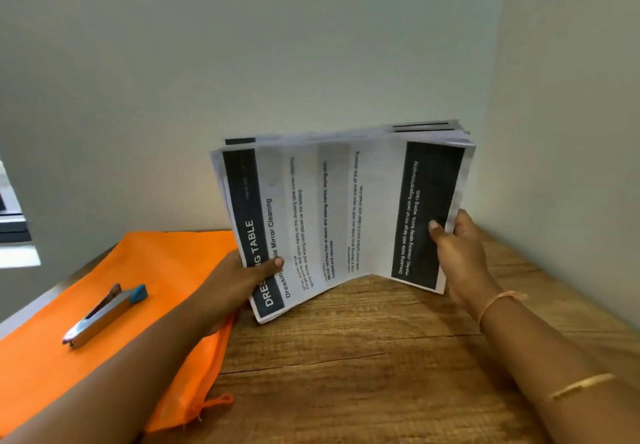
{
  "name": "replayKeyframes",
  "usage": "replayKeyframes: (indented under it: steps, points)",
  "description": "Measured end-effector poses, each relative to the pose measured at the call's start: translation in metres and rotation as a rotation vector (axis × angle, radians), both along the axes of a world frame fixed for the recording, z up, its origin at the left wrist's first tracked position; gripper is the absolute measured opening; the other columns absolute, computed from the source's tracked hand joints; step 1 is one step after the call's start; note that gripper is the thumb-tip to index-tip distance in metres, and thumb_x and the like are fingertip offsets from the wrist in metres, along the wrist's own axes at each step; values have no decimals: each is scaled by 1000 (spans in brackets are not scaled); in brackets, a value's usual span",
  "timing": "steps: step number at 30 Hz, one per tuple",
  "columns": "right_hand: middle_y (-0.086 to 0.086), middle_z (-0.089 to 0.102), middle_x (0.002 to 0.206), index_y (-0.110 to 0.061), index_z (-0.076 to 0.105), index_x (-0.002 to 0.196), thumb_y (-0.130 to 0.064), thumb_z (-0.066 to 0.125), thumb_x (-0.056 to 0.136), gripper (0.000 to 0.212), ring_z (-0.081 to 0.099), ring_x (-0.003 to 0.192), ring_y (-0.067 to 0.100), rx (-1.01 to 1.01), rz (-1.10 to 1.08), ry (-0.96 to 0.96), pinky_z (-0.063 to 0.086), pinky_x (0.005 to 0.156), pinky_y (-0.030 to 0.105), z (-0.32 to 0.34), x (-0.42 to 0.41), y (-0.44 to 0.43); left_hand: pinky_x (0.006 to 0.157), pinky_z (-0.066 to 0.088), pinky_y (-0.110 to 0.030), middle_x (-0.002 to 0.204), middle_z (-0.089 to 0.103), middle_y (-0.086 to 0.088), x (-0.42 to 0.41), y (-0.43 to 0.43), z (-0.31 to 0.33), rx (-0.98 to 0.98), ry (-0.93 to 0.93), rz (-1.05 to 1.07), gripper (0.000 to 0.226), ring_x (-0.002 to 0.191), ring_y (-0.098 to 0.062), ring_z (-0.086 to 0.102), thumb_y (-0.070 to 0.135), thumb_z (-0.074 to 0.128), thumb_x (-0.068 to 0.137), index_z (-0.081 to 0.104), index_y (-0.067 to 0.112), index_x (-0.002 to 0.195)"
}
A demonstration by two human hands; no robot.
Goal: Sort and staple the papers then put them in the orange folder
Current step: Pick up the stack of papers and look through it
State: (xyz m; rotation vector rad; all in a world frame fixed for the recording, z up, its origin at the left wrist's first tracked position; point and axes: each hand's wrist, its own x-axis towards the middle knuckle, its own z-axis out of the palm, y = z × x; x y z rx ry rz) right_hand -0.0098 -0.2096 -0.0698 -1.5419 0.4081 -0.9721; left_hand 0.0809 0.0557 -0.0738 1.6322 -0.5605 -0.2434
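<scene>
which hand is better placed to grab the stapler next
Left, probably. The stapler lies on the orange folder, on the side of the left hand; the right hand grips the papers at their far edge and would have to cross the stack.

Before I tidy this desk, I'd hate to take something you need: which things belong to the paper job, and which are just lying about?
Job: papers, gripped by left hand and right hand; stapler, lying on the orange folder.

Lying about: grey object at the left edge, cut off, unidentifiable; the wooden table merely carries things.
</scene>
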Motion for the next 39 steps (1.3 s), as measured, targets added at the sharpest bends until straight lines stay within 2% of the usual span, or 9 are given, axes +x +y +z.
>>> replayKeyframes:
  steps: [9, 16, 19, 23, 26, 28, 30, 33, 39]
  points:
    - [2, 60, 93, -16, 50, 104, -13, 46, 98, 8, 59, 82, 17, -46, -95, -27, 51, 71, 34, 13, -8, 21, 79, 57, -31, 107, 70, -4, 8, 1, 6, -32, -34, -11, 31, 90, -18, 70, 15, 59, 90, 58, 14, 121]
    - [10, 64, 108, -18, 55, 102, -22, 49, 98, 9, 62, 96, 28, 61, -148, 73, 51, 89, 47, 1, -5, 25, 93, 51, -40, 121, 64, -6, 17, 6, 5, 64, -17, -72, 38, 103, -20, 65, 20, 57, 93, 52, 17, 130]
    - [7, 58, 113, -16, 46, 119, -27, 46, 99, 23, 58, 98, 24, 49, -156, 134, 48, 86, 40, 1, -2, 25, 93, 51, -42, 121, 64, -6, 21, 2, 2, -2, 35, -30, 34, 103, -23, 65, 15, 56, 94, 55, 16, 128]
    - [12, 35, 142, -14, 26, 141, -36, 55, 92, 61, 38, 129, 32, 36, -270, 314, 37, 103, 44, -7, 6, 26, 71, 55, -34, 99, 69, -6, 21, -10, 6, -120, 227, -9, 22, 85, -21, 67, 6, 54, 94, 60, 13, 114]
    - [11, 30, 149, -23, 20, 148, -50, 65, 71, 93, 46, 119, 33, 304, -165, 289, 47, 90, 45, -6, 10, 34, 62, 53, -31, 86, 68, -2, 13, -21, 7, -197, 335, 7, 17, 76, -18, 66, 3, 53, 94, 60, 13, 105]
    - [10, 44, 140, -22, 41, 137, -43, 61, 79, 65, 53, 99, 27, 545, 72, 133, 49, 74, 39, -8, 16, 40, 59, 52, -29, 84, 68, 0, 3, -28, 8, -234, 354, 6, 15, 75, -17, 66, 4, 53, 94, 59, 17, 96]
    - [14, 54, 129, -19, 53, 126, -38, 46, 95, 37, 57, 99, 30, 690, 290, 86, 50, 79, 39, -7, 17, 56, 55, 54, -28, 84, 68, -1, -9, -38, 11, -276, 400, -2, 14, 72, -16, 65, 4, 53, 94, 59, 17, 94]
    - [17, 66, 114, -12, 60, 117, -40, 37, 99, 41, 62, 102, 32, 700, 471, 31, 52, 79, 41, -4, 17, 71, 52, 54, -27, 77, 69, -2, -26, -54, 10, -301, 484, -6, 13, 63, -16, 66, 4, 52, 94, 56, 16, 93]
    - [16, 64, 119, -6, 55, 123, 3, 35, 93, 36, 61, 106, 35, 673, 471, -30, 50, 87, 48, -3, 7, 61, 52, 55, -28, 70, 73, 3, -44, -61, 5, -234, 409, -57, 12, 66, -14, 70, 6, 62, 88, 60, 15, 94]
